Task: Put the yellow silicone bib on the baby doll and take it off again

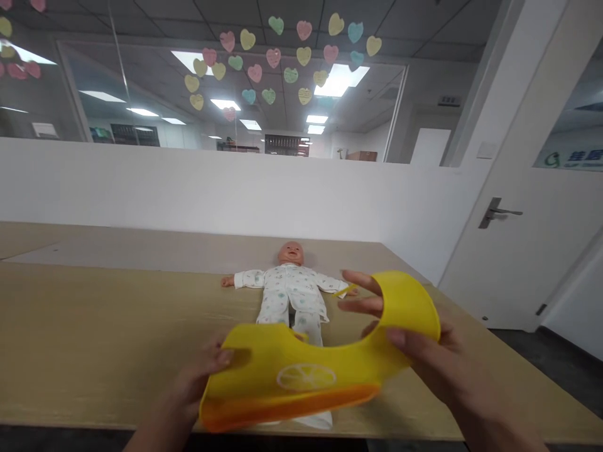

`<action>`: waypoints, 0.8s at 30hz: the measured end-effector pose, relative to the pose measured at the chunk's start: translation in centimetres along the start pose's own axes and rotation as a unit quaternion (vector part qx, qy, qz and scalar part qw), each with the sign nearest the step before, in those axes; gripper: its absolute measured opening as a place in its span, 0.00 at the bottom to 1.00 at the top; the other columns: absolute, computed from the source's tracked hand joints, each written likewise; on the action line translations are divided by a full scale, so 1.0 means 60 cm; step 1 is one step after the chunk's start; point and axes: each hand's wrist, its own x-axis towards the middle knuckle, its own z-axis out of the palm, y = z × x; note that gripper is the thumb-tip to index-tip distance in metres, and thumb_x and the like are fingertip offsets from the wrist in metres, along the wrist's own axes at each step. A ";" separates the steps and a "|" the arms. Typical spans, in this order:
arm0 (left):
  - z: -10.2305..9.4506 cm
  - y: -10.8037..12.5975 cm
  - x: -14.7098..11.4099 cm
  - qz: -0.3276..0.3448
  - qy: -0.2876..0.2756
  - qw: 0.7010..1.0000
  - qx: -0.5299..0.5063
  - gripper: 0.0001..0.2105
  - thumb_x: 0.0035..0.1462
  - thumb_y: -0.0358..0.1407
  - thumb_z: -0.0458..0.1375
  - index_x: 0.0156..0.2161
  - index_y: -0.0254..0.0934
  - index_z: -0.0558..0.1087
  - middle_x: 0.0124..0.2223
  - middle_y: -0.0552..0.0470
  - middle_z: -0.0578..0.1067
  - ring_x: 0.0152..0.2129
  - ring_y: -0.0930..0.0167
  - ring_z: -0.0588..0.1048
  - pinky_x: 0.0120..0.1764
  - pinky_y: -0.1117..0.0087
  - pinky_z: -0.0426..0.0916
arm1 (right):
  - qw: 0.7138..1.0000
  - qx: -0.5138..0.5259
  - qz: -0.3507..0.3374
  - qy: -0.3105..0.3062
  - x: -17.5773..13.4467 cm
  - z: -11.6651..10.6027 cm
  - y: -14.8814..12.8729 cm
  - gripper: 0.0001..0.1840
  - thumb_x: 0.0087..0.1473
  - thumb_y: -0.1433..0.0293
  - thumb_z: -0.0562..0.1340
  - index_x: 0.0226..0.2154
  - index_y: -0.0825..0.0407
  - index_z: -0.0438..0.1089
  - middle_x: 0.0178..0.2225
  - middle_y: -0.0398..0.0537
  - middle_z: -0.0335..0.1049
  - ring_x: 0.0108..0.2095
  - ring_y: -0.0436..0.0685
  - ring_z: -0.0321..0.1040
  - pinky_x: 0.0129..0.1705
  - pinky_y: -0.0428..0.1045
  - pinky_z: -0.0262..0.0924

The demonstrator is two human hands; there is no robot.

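Note:
A yellow baby bib (259,358) with a printed lemon slice and an orange lower edge is held up above the table. My left hand (205,370) grips its left side, thumb on the front. My right hand (424,351) is closed on the right neck strap, with its thumb in front and several fingers showing through the neck opening. Beyond the bib, a baby doll (292,292) in white patterned clothes lies on its back, arms spread and head away from me. The bib hides much of the doll's legs.
The doll lies on a long wooden table (117,326) whose right edge runs beside a dark floor. A white wall (198,194) with glass above stands behind it. Heart-shaped paper notes (273,58) stick to the glass. At the right is a white door (532,251) with a metal handle.

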 end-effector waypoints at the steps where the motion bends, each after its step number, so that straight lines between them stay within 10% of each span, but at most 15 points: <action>1: 0.007 0.011 0.006 0.010 -0.017 1.000 0.017 0.16 0.35 0.34 0.71 0.34 0.38 0.79 0.34 0.51 0.81 0.31 0.65 0.79 0.36 0.70 0.73 | 1.000 0.009 0.000 0.012 0.010 0.003 -0.003 0.15 0.54 0.60 0.62 0.43 0.44 0.77 0.63 0.48 0.56 0.60 0.67 0.58 0.51 0.56 0.66; 13: 0.043 0.110 0.128 0.085 0.038 0.987 0.130 0.16 0.40 0.40 0.70 0.33 0.31 0.78 0.33 0.44 0.81 0.25 0.67 0.78 0.30 0.72 0.72 | 0.988 -0.021 -0.012 0.154 0.158 0.028 -0.008 0.26 0.50 0.48 0.61 0.37 0.52 0.77 0.55 0.53 0.67 0.46 0.62 0.70 0.42 0.53 0.67; 24: -0.032 0.117 0.298 0.138 0.047 0.966 0.213 0.21 0.43 0.42 0.68 0.42 0.34 0.77 0.38 0.46 0.80 0.32 0.67 0.78 0.36 0.70 0.70 | 0.981 -0.098 0.008 0.165 0.326 -0.024 0.132 0.22 0.53 0.52 0.57 0.32 0.54 0.72 0.36 0.53 0.73 0.38 0.58 0.69 0.44 0.55 0.64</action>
